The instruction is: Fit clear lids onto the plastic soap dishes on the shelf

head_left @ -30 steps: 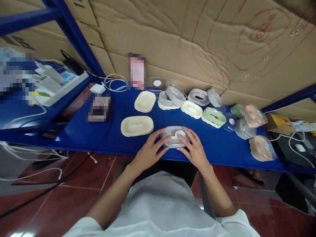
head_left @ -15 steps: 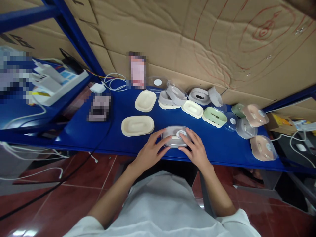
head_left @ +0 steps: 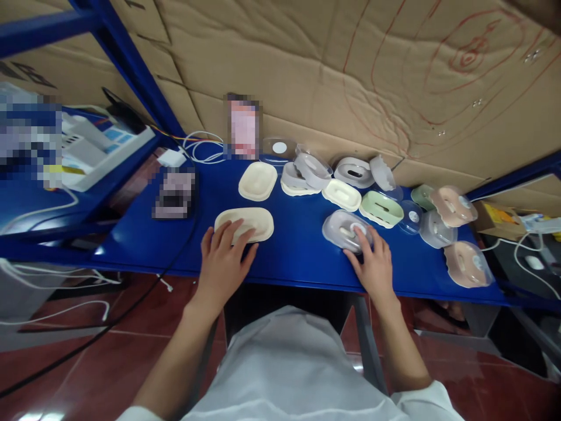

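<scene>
A grey soap dish with a clear lid [head_left: 335, 227] sits on the table, turned at a slight angle. My right hand [head_left: 374, 260] grips its right end, thumb at the near edge and fingers over the lid by a round white sticker. My left hand [head_left: 225, 254] reaches over a cream oval tray [head_left: 263, 219], fingers spread and lying across its left and middle part; whether they press on it I cannot tell. Behind that tray lies another cream tray [head_left: 258, 178].
Along the back stand grey dishes [head_left: 312, 168], a cream dish [head_left: 342, 194] and a green dish [head_left: 382, 207]. Brown lidded dishes [head_left: 467, 263] are at the right. A phone [head_left: 243, 128] leans on the cardboard wall [head_left: 307, 76]; a black cable [head_left: 177, 251] crosses the table's left side.
The lidded grey dish has shifted right and tilted, with my right hand on it. My left hand has let go of it and moved left onto the near cream tray.
</scene>
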### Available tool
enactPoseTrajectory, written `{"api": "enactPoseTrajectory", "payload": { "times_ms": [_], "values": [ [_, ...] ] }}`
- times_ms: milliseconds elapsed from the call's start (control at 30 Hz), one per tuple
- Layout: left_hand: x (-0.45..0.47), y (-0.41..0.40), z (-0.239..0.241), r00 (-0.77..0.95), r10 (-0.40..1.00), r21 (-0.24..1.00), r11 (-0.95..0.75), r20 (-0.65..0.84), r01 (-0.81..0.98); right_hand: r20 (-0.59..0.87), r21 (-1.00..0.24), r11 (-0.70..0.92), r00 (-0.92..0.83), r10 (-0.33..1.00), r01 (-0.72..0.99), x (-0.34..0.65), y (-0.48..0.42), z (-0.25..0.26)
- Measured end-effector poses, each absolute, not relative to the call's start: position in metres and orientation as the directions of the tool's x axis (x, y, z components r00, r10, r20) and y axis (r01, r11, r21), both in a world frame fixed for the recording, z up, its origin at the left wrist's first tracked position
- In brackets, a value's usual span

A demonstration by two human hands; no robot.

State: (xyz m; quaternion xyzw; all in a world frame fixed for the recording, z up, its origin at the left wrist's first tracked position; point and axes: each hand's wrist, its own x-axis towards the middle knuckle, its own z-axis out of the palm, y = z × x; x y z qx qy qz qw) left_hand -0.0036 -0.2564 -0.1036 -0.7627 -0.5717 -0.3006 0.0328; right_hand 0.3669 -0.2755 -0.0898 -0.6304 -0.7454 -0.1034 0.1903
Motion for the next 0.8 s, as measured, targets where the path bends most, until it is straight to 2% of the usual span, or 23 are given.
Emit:
{"api": "enactPoseTrajectory", "payload": {
  "times_ms": [100, 300, 367, 500, 567, 700, 800],
  "values": [
    [-0.009, -0.263, -0.105, 0.25, 0.853, 0.269, -0.402, 0.459, 0.876, 0.413, -0.086, 0.151, -0.103, 0.905, 0.985, 0.368, -0.268, -0.088],
    [0.044, -0.294, -0.101, 0.574, 0.739, 0.334, -0.672, 0.354, 0.66, 0.335, -0.235, 0.409, -0.322, 0.885, 0.882, 0.326, -0.238, -0.075],
    [0.056, -0.296, -0.102, 0.605, 0.709, 0.353, -0.705, 0.361, 0.615, 0.358, -0.262, 0.47, -0.367, 0.859, 0.843, 0.315, -0.235, -0.069],
    [0.048, -0.274, -0.103, 0.511, 0.721, 0.419, -0.69, 0.468, 0.59, 0.29, -0.251, 0.649, -0.584, 0.758, 0.718, 0.306, -0.257, -0.067],
    [0.031, -0.249, -0.1, 0.431, 0.757, 0.446, -0.644, 0.492, 0.621, 0.24, -0.247, 0.682, -0.639, 0.731, 0.689, 0.309, -0.273, -0.074],
    [-0.002, -0.192, -0.093, 0.278, 0.883, 0.357, -0.416, 0.378, 0.836, 0.262, -0.24, 0.59, -0.534, 0.804, 0.771, 0.333, -0.292, -0.091],
    [-0.015, -0.167, -0.091, 0.26, 0.922, 0.268, -0.338, 0.288, 0.902, 0.295, -0.233, 0.493, -0.422, 0.857, 0.838, 0.353, -0.295, -0.098]
  ]
}}
